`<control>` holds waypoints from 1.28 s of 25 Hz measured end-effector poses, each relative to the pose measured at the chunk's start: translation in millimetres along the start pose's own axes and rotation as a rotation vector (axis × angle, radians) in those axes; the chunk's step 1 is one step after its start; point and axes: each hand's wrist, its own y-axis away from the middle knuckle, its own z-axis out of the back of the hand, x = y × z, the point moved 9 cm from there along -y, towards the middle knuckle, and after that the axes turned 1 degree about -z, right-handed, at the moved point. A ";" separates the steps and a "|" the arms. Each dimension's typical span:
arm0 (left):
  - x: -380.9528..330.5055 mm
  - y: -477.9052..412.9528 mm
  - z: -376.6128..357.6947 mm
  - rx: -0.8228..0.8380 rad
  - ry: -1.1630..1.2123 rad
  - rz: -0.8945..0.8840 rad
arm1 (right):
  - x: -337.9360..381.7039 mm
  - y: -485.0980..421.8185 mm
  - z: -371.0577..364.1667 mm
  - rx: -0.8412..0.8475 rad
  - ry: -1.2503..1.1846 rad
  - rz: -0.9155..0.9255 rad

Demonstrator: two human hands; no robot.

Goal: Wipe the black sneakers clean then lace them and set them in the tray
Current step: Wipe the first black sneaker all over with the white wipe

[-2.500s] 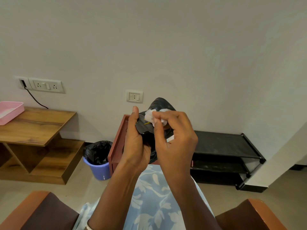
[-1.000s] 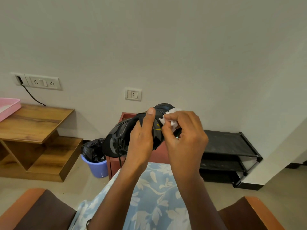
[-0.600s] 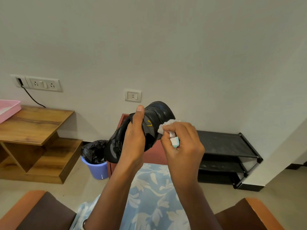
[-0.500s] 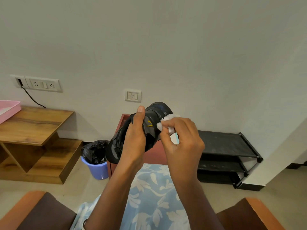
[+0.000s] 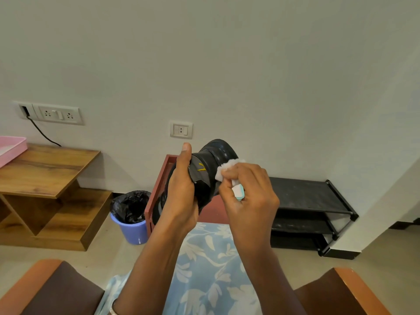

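I hold one black sneaker up in front of me, toe pointing away and to the upper right. My left hand grips it around the middle, thumb up over the top. My right hand pinches a white wipe against the sneaker's right side, near the toe. A small teal and white object is also tucked in that hand's fingers. A pink tray lies at the far left on the wooden unit. The other sneaker is out of sight.
A reddish-brown box stands on the floor behind the sneaker. A blue bin with a black liner is to its left, a black shoe rack to its right. The stepped wooden unit fills the left. Chair arms flank my lap.
The sneaker has turned from lying sideways to pointing toe-away in my left hand. My right hand has kept rubbing the wipe over the toe area, shifting slightly down its right side.
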 end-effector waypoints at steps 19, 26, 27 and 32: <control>-8.0 -6.9 21.5 -0.085 0.292 0.008 | -15.8 27.3 -12.6 0.051 -0.047 -0.051; -2.0 -7.7 17.1 -0.056 0.337 0.048 | 2.6 -24.5 13.0 -0.042 -0.139 -0.077; -1.0 -8.4 16.7 -0.047 0.340 0.053 | 3.7 -24.9 6.0 -0.021 -0.119 -0.062; -5.5 -9.7 38.0 -0.176 0.412 0.025 | -16.5 18.3 -17.3 0.030 -0.038 -0.005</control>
